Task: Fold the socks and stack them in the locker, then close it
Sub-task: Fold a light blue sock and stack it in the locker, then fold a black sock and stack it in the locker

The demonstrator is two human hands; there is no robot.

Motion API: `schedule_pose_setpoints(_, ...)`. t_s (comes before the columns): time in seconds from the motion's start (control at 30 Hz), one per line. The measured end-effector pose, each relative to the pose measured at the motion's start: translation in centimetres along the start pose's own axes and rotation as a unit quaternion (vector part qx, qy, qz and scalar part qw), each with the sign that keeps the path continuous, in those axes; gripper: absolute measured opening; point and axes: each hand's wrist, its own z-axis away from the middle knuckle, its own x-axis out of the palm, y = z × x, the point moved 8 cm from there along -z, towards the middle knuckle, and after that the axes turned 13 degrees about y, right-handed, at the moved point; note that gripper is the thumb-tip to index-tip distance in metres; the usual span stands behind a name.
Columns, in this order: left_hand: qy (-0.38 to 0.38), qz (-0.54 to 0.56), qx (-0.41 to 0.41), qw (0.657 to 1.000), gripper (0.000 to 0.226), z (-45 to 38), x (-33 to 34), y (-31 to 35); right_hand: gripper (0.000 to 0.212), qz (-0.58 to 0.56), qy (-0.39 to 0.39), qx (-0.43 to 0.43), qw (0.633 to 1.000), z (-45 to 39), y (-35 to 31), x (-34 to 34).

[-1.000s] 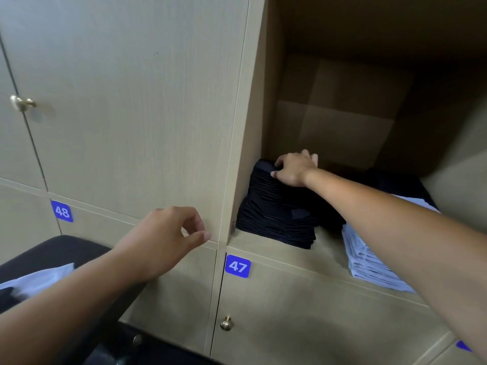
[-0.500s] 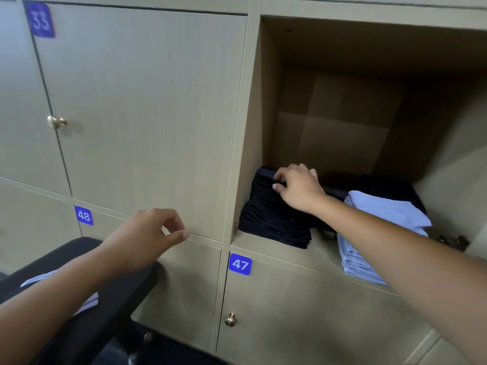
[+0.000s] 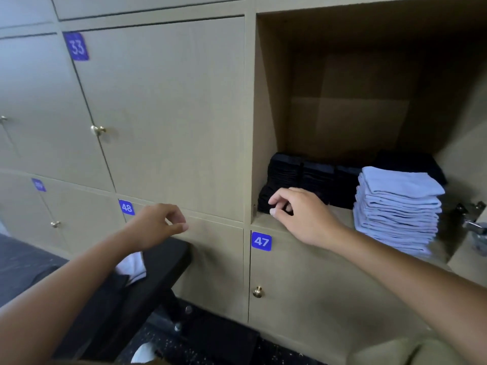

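Head view, looking down and forward at a wall of pale wood lockers. Right hand (image 3: 303,216) reaches to the front lip of the open locker (image 3: 266,101), fingers loosely curled, tips at the lower front edge of the black sock stack (image 3: 290,175). Whether the fingertips actually pinch the fabric or only touch it, cannot tell. Thumb points left, just above the shelf edge.

Black socks sit folded in a row of piles straight beyond the right hand, against the compartment's left wall. Light blue sock stack (image 3: 398,209) stands to the right of that hand, near the front of the shelf, neatly layered; more dark folded items lie behind it. Metal hinge (image 3: 471,219) shows farther right at the compartment's edge.

Left hand (image 3: 155,225) hangs in the air in front of the closed doors, well apart from the right hand, fingers half-curled, thumb and forefinger nearly meeting, holding nothing. Blue tag 48 (image 3: 126,207) is just left of it; tag 47 (image 3: 261,241) lies directly below the right hand. Tag 33 (image 3: 77,46) sits high above the left hand. Below the left forearm, a black chair (image 3: 163,262) with a white cloth (image 3: 133,267) lying on it. Brass knob (image 3: 258,292) below tag 47.
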Motion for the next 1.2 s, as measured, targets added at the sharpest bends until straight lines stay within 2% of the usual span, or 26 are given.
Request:
schedule_pose_setpoints(0.17, -0.022, -0.030, -0.045, 0.998, 0.013, 0.8, -0.3, -3.5, 0.008, -0.027, -0.059, -0.010, 0.998, 1.4, -2.1, 2.9)
schedule_pose_setpoints(0.27, -0.065, -0.057, -0.083, 0.993, 0.018, 1.9, -0.4, -6.1, 0.012, -0.020, -0.099, -0.022, 0.995, 2.0, -3.3, 5.0)
schedule_pose_setpoints(0.53, -0.150, -0.153, -0.168, 0.962, 0.055, 5.2, -2.6, -12.2, 0.012, -0.058, -0.154, -0.037, 0.986, 1.7, -5.7, 8.8)
schedule_pose_setpoints(0.67, -0.200, -0.185, -0.190, 0.943, 0.062, 6.2, -3.3, -13.8, 0.015, -0.072, -0.168, -0.041, 0.982, 1.3, -6.6, 10.2)
schedule_pose_setpoints(0.8, -0.205, -0.198, -0.183, 0.941, 0.057, 6.6, -3.6, -14.3, 0.014, -0.073, -0.181, -0.045, 0.980, 1.3, -7.5, 11.3)
schedule_pose_setpoints(1.0, -0.230, -0.186, -0.161, 0.942, 0.022, 7.0, -3.5, -14.9, 0.016, -0.076, -0.213, -0.052, 0.973, 1.9, -8.9, 13.1)
schedule_pose_setpoints(1.2, -0.252, -0.203, -0.145, 0.935, 0.019, 7.2, -2.7, -13.7, 0.016, -0.075, -0.228, -0.063, 0.969, 2.3, -10.3, 14.0)
